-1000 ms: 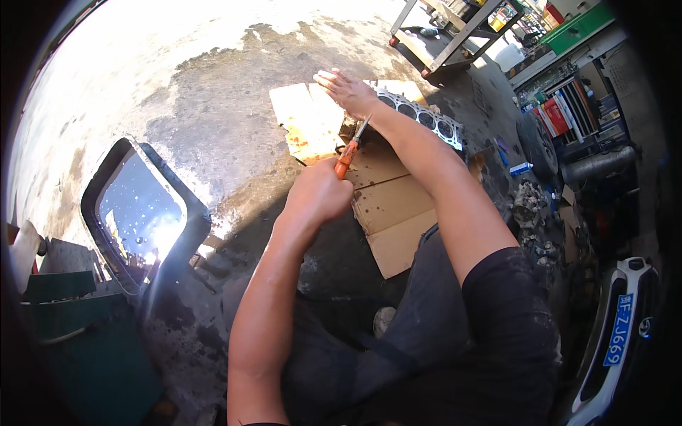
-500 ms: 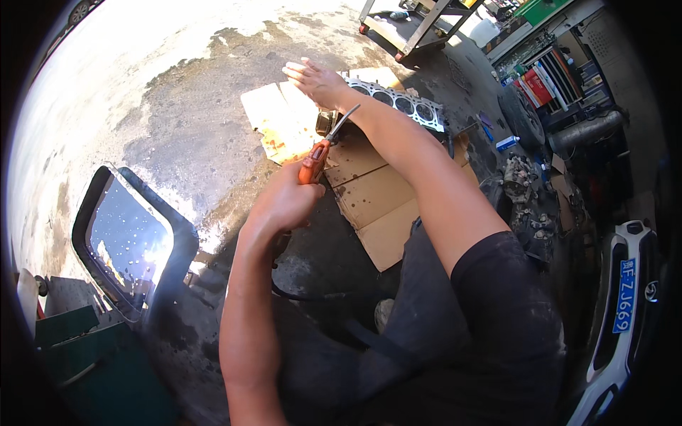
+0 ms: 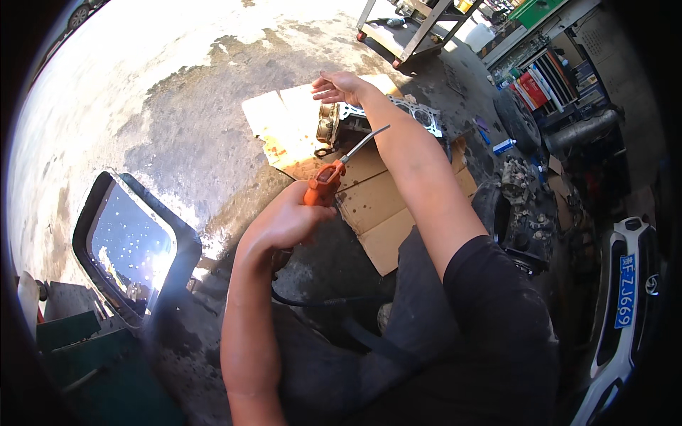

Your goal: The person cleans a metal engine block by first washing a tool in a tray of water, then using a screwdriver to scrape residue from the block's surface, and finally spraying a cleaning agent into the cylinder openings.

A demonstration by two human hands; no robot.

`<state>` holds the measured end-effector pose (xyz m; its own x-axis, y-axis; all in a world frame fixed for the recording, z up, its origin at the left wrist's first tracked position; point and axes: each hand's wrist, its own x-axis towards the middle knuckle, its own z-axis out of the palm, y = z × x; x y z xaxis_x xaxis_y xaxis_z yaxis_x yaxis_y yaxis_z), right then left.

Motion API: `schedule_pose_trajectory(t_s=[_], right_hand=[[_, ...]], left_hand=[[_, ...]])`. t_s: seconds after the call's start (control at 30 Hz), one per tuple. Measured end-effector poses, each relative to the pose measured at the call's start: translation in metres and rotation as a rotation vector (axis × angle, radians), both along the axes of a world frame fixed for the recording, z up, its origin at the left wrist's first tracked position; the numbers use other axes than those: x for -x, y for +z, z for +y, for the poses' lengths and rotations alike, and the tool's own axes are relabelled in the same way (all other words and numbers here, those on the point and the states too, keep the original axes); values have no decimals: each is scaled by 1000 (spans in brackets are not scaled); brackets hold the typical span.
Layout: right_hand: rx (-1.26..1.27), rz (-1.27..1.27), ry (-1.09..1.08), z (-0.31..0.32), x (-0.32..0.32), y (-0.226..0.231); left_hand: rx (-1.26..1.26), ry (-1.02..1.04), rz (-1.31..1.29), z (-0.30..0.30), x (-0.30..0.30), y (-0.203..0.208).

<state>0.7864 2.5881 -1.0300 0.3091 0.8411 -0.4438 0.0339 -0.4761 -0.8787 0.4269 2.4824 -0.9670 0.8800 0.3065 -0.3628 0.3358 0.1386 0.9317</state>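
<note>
An orange air blow gun (image 3: 324,186) is gripped in my left hand (image 3: 285,219), its thin metal nozzle slanting up and to the right toward my right forearm. My right hand (image 3: 344,86) reaches over the far left end of an engine block (image 3: 426,119), with its fingers stretched out and holding nothing. I cannot tell whether that hand touches the block. The block has a silver top face with large round bores and a brownish, ring-shaped end (image 3: 327,123); my right forearm hides part of it. Stained flattened cardboard (image 3: 387,227) lies beneath it.
A dark hose (image 3: 320,303) runs below my left hand. At left stands a framed glass panel (image 3: 131,245). Beyond the block is a wheeled metal cart (image 3: 405,46). To the right are a tire (image 3: 517,119), greasy metal parts (image 3: 522,181) and a white car bumper (image 3: 604,319).
My right hand has shifted right and slightly nearer, uncovering the block's ring-shaped end. The blow gun's nozzle tip has swung right and slightly down.
</note>
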Motion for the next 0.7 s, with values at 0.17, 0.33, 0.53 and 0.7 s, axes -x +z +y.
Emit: schedule_pose_trajectory(t_s=[0.17,0.33,0.53,0.7], right_hand=[[-295,359,-156,9,3,12],[-467,592,-217,-1,2,-39],[-613,871,-448,-2,55,-65],[-332,558,-357,-8,63,-67]], left_hand=[[-260,238,179,13,-9,-26],[-346,458,197,24,-27,-46],[-604,393,306,18,-35,-49],[-574,391,287,9,-50,-57]])
